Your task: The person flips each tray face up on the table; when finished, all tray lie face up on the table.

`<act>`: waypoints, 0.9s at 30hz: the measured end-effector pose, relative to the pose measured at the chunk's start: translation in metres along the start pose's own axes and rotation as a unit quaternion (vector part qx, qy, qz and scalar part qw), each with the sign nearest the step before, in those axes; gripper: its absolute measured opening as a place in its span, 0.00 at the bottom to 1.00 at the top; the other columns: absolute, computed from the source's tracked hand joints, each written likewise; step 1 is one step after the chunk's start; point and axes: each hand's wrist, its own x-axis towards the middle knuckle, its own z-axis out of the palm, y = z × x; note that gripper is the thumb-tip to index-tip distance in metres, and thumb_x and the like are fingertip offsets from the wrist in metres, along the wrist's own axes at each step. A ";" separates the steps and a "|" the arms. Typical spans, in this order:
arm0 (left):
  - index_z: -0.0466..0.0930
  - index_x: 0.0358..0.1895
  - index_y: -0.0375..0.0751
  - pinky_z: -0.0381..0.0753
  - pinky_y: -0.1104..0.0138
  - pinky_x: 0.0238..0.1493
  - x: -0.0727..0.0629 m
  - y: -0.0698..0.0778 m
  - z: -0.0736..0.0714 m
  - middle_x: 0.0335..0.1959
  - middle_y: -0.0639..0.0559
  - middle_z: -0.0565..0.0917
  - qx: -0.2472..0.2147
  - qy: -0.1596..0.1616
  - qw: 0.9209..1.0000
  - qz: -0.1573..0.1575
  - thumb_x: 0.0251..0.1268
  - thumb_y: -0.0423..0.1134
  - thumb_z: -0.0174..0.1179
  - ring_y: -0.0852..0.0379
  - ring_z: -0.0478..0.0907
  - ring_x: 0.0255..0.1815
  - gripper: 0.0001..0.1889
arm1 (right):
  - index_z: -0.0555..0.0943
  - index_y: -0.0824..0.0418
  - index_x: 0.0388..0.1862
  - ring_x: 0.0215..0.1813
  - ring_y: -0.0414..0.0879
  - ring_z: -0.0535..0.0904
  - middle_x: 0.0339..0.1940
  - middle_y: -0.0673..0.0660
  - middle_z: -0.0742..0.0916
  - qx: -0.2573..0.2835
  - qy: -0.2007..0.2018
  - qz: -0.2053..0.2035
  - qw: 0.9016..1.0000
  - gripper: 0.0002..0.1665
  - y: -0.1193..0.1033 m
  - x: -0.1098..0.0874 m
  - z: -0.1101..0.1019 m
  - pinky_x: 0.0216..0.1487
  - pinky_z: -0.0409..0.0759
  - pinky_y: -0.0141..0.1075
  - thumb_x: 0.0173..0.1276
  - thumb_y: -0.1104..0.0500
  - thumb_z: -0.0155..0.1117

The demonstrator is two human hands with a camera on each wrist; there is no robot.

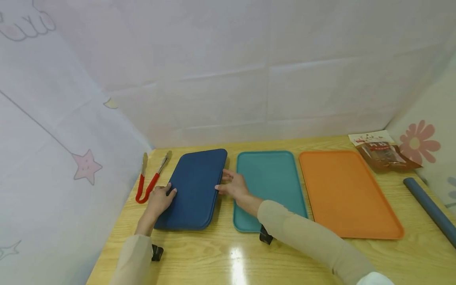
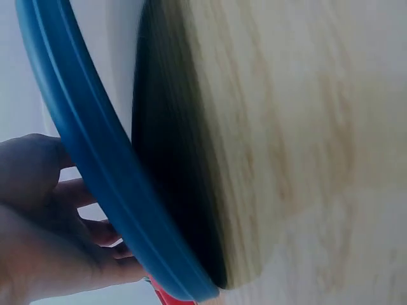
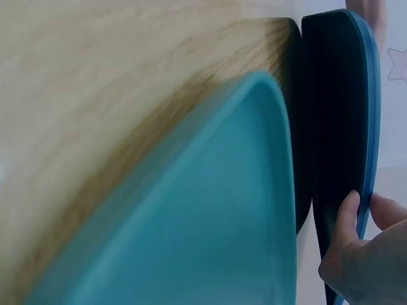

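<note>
A dark blue tray (image 1: 196,186) is held at the left of the table, tilted so that its right side stands higher. My left hand (image 1: 159,201) grips its left edge. On the opposite edge my right hand (image 1: 236,187) pinches the rim, the thumb on one face and fingers on the other, as the right wrist view shows. In the left wrist view, the blue rim (image 2: 108,152) partly hides the left fingers. A gap and a dark shadow lie between the raised rim and the wooden table. Right beside it, under my right forearm, lies a teal tray (image 1: 270,178).
Red-handled tongs (image 1: 153,183) lie spread to the left of the blue tray. An orange tray (image 1: 349,194) lies right of the teal one. At the far right are a brown food packet (image 1: 384,156) and a blue-grey roll (image 1: 431,209). Printed cloth walls (image 1: 213,99) border the table (image 1: 199,257).
</note>
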 end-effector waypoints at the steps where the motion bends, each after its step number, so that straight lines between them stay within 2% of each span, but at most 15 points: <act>1: 0.58 0.70 0.23 0.58 0.37 0.60 -0.001 0.000 0.000 0.62 0.18 0.63 -0.003 0.001 1.000 0.002 0.76 0.43 0.46 0.22 0.58 0.62 0.29 | 0.64 0.57 0.74 0.43 0.53 0.85 0.60 0.68 0.77 0.009 -0.003 0.009 1.000 0.45 -0.001 0.000 0.000 0.50 0.81 0.48 0.58 0.76 0.67; 6: 0.59 0.70 0.25 0.61 0.37 0.58 -0.003 0.002 0.000 0.61 0.19 0.63 -0.021 0.008 1.000 0.009 0.76 0.43 0.47 0.24 0.60 0.61 0.29 | 0.61 0.53 0.76 0.41 0.52 0.85 0.55 0.71 0.78 0.031 -0.017 0.029 0.999 0.49 -0.005 -0.001 -0.005 0.53 0.79 0.51 0.58 0.76 0.67; 15: 0.63 0.68 0.23 0.66 0.38 0.58 -0.019 0.000 0.001 0.61 0.19 0.62 -0.059 0.001 0.998 0.015 0.75 0.42 0.48 0.25 0.63 0.60 0.28 | 0.60 0.50 0.76 0.33 0.47 0.84 0.46 0.66 0.80 0.023 -0.024 0.020 0.999 0.51 -0.018 -0.008 -0.003 0.53 0.79 0.52 0.57 0.75 0.69; 18: 0.65 0.66 0.23 0.68 0.39 0.57 -0.029 -0.001 -0.001 0.60 0.20 0.64 -0.063 0.002 0.998 0.029 0.75 0.41 0.49 0.26 0.65 0.60 0.26 | 0.60 0.49 0.76 0.32 0.46 0.83 0.46 0.65 0.80 0.023 -0.027 0.014 0.999 0.51 -0.026 -0.012 0.000 0.52 0.80 0.51 0.57 0.74 0.69; 22: 0.65 0.66 0.23 0.69 0.41 0.57 -0.051 -0.002 -0.004 0.61 0.22 0.66 -0.054 -0.016 0.998 0.042 0.76 0.43 0.48 0.27 0.67 0.60 0.27 | 0.59 0.49 0.76 0.32 0.46 0.83 0.43 0.63 0.81 0.027 -0.031 0.009 0.999 0.52 -0.036 -0.016 0.002 0.47 0.83 0.46 0.57 0.74 0.69; 27: 0.64 0.69 0.28 0.70 0.42 0.57 -0.079 -0.001 -0.009 0.64 0.26 0.65 -0.059 -0.045 0.996 0.042 0.76 0.53 0.46 0.30 0.68 0.61 0.32 | 0.59 0.48 0.76 0.31 0.48 0.82 0.35 0.59 0.81 0.038 -0.027 0.007 0.999 0.53 -0.047 -0.020 0.005 0.43 0.84 0.44 0.56 0.74 0.70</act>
